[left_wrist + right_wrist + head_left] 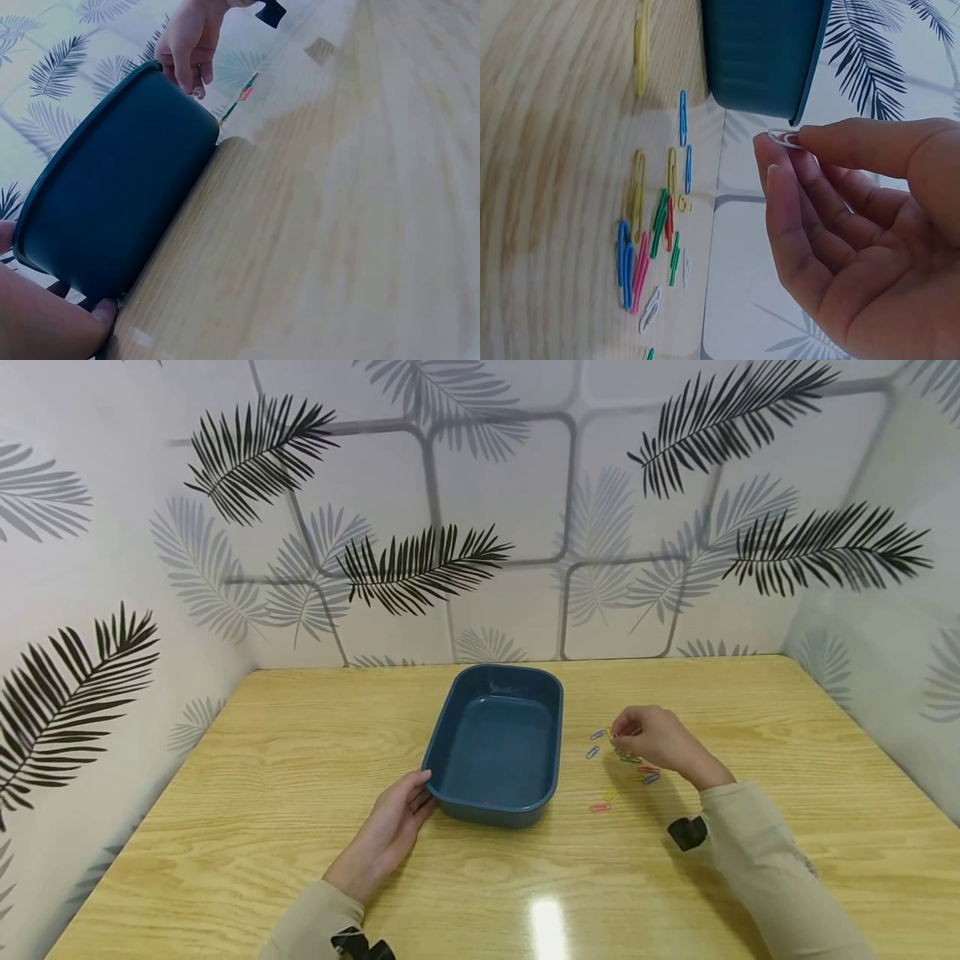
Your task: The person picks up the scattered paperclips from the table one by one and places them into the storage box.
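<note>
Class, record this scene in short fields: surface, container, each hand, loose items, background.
Surface: wood-grain table
Container: blue bin, standing on the table
Left hand: grips the bin's near left corner
Right hand: pinches a white paper clip above the table
Loose items: paper clips in several colours, right of the bin
Background: wall patterned with leaves
</note>
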### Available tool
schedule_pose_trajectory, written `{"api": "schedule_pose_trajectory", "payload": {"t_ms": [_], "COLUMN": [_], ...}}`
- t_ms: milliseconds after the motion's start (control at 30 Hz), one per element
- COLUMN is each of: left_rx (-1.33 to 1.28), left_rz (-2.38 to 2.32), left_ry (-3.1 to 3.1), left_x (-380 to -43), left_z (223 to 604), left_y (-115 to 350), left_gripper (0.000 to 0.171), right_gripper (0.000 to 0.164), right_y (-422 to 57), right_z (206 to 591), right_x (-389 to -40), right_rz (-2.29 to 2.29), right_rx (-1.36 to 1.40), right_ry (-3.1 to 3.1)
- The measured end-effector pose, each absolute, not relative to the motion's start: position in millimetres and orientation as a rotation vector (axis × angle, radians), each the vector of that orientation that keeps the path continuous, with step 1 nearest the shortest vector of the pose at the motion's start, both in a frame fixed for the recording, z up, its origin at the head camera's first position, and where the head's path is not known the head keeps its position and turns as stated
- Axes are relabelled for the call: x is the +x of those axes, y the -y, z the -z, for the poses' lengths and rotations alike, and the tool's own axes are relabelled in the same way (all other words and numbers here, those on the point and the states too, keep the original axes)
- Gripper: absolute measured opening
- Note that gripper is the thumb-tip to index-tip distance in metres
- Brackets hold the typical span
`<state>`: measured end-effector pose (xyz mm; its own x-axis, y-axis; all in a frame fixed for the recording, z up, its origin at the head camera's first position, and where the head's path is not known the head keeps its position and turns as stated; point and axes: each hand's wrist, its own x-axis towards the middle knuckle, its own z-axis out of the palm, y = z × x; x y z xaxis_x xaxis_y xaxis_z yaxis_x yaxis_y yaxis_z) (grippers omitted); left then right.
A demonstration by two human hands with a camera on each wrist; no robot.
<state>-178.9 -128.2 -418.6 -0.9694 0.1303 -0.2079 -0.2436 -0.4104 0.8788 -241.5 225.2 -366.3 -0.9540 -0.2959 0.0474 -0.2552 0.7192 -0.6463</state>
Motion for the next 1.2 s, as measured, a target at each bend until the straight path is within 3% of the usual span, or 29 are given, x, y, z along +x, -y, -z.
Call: {"api": "schedule_pose_trajectory", "payload": {"t_ms": [600,1200], "left_rx": [-0.160,-0.175], "left_rz": [-2.456,-2.455], "left_ry": [-1.576,-1.566], "left_x": [-180.0,-179.9], "left_z": [419.1,418.8], "left_y": [128.2,127.7], "left_gripper": [0.045,0.047], "right_gripper": [0.013,0.009], "right_y": [-201.8,-176.0], "right_z": [360.4,357.3], "right_x": [-230.0,-216.2], "right_rz": [1.398,1.548], "right_rx": [-0.421,-0.405], "right_ry": [-2.766,-2.725]}}
